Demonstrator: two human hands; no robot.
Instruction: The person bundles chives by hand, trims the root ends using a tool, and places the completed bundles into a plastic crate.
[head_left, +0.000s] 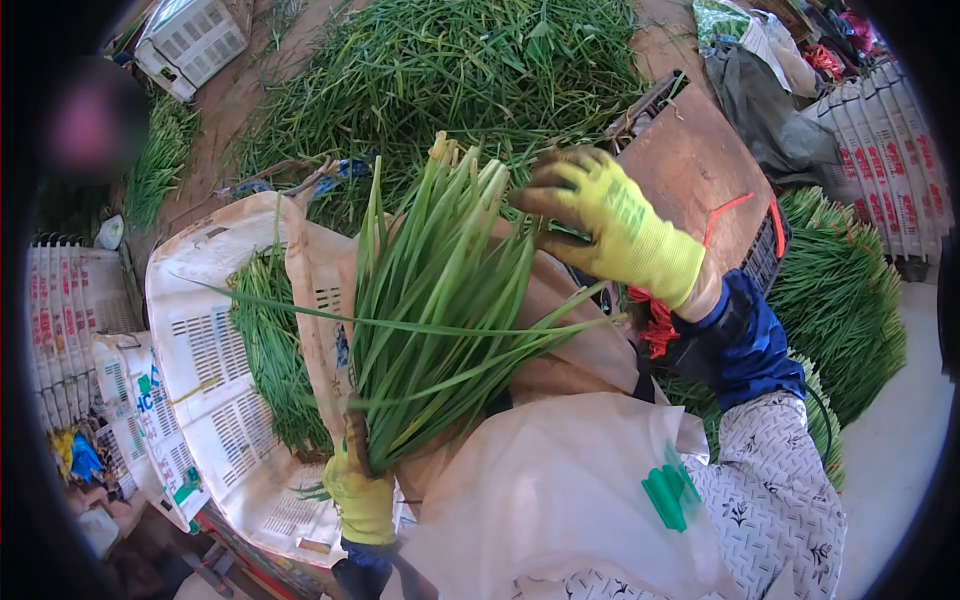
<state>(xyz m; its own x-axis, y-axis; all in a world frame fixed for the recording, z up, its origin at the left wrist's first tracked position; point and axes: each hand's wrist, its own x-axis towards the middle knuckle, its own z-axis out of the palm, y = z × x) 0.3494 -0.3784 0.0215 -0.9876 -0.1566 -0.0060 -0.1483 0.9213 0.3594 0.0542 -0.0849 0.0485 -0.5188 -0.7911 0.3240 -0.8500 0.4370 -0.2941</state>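
Note:
My left hand (361, 480), in a yellow work glove with a dark palm, is closed around the lower end of a bunch of long green leaves (442, 300), perhaps garlic chives. The pale stem ends point away from me. Some leaves stick out sideways across the bunch. My right hand (574, 202), gloved alike, is raised beside the pale ends with its fingers apart; whether it touches a leaf is hard to tell. Beneath the bunch lie brown and whitish sheets (555, 465) over my lap.
A large heap of loose greens (465, 67) lies ahead. A white plastic crate (217, 360) with greens stands at left. At right are a crate topped by a brown board (690, 172), red ties (656, 322) and tied bundles (840, 300). A blurred shape is at upper left.

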